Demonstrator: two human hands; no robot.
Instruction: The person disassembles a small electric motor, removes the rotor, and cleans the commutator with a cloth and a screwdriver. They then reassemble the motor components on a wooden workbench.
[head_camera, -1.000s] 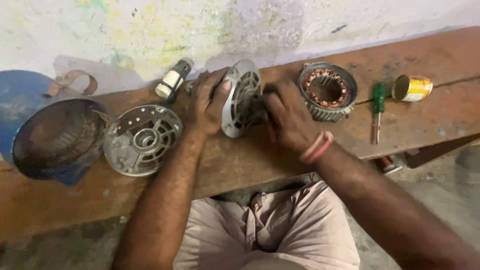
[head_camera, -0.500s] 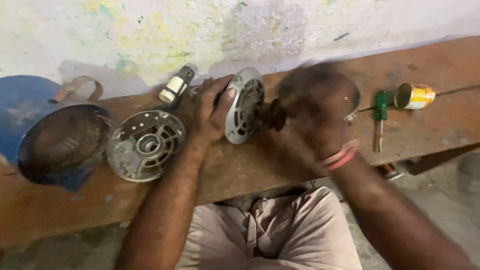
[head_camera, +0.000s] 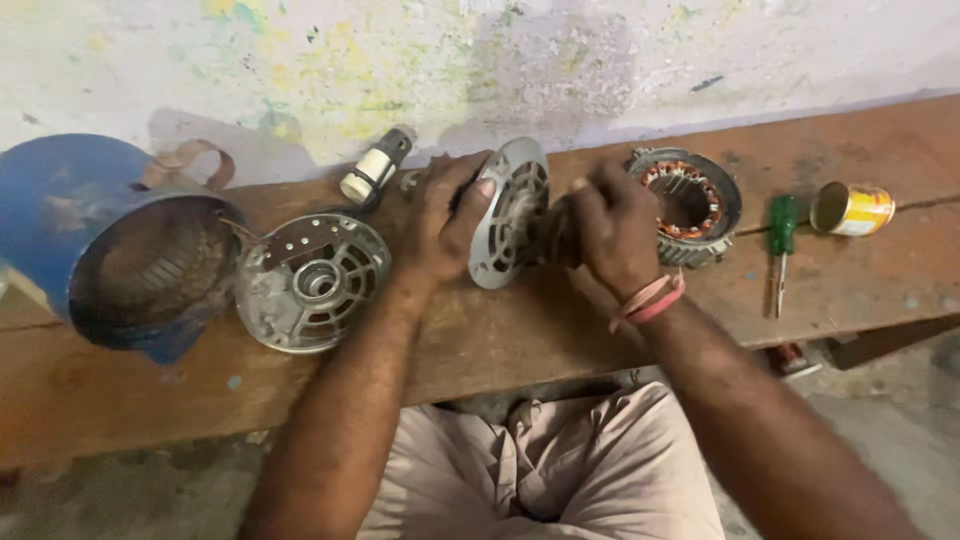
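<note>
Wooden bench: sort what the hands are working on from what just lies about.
In hand:
left hand on round grey metal end cover
right hand on dark rotor shaft

Lying about:
copper-wound stator ring
green-handled screwdriver
yellow tin can
second grey end cover
blue housing

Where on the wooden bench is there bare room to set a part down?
Bare wood lies along the bench's front edge below the flat end cover, and at the near right below the green screwdriver and yellow tin. It is crowded from the blue housing to the wound stator.
</note>
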